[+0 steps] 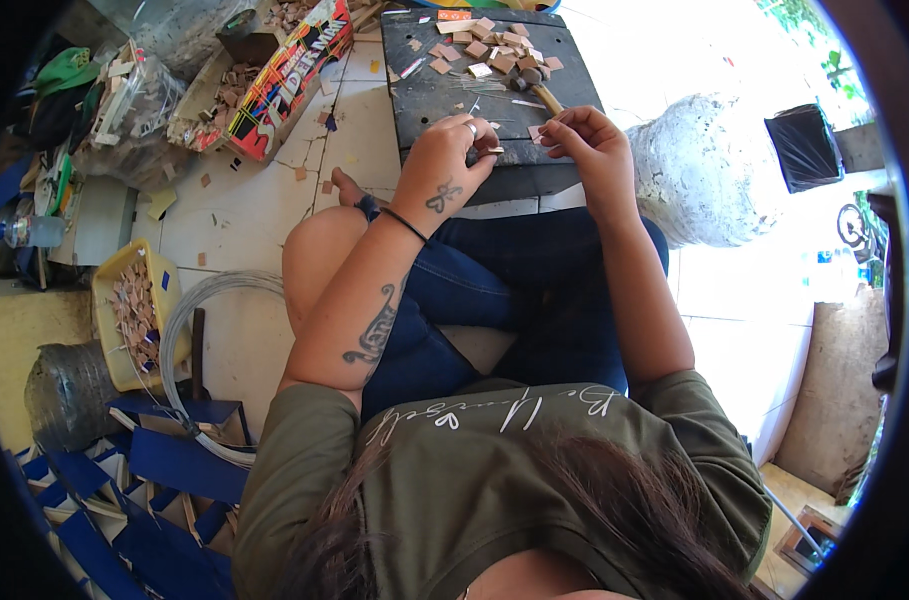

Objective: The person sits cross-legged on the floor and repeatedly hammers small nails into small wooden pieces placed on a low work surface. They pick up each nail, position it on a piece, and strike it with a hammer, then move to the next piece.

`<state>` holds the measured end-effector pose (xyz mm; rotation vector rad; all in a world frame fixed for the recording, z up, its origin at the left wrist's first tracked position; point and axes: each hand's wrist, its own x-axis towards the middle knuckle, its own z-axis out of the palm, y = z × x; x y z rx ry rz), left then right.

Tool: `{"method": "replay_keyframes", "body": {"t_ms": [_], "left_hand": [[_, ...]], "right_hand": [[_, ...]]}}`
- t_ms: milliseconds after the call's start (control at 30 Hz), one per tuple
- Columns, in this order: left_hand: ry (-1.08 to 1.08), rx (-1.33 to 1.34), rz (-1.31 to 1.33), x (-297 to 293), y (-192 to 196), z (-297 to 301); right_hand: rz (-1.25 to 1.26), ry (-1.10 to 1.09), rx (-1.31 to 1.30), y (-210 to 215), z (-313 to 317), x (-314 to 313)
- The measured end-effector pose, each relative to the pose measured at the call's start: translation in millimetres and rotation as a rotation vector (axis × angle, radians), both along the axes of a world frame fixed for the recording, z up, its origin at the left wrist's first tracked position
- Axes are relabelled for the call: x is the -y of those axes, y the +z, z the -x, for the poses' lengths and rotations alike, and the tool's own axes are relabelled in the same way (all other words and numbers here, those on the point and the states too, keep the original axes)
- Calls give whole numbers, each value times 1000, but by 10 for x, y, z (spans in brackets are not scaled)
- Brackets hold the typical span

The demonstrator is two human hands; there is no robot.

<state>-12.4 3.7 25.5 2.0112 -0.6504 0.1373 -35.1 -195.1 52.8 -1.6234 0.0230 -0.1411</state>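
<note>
My left hand point(449, 155) is closed over the near left part of a low dark table point(414, 100). A small dark piece with a pale end point(492, 151) pokes out between its fingers, too small to name. Close by, my right hand point(592, 145) pinches a small thin wooden tile point(537, 132) between thumb and fingertips. Just beyond it lies a hammer point(548, 98), its handle angled toward my right fingers. Thin metal wires point(482, 88) are spread beside the hammer head. Farther back is a loose heap of square wooden tiles point(477, 47).
To the left stand a printed box of wooden pieces point(284, 85) and a yellow basket of tiles point(169, 300). A wire coil point(179, 340) lies near several blue pieces point(189, 465). A large whitish wrapped bundle point(709, 170) sits right of the table.
</note>
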Motion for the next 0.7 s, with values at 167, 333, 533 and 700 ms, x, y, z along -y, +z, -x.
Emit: {"method": "replay_keyframes", "body": {"t_ms": [167,333,533,700], "left_hand": [[48,192,-15,93,-85,-23],[85,111,11,94,-113,1],[148,98,18,109,-139,-18],[133,-8,10,107,-153,-49]], "right_hand": [[128,-24,38,-24,-12,-56],[434,-22,123,-12,-5,-159],[533,7,205,16,16,-248],[580,0,281,-21,-1,-284]]}}
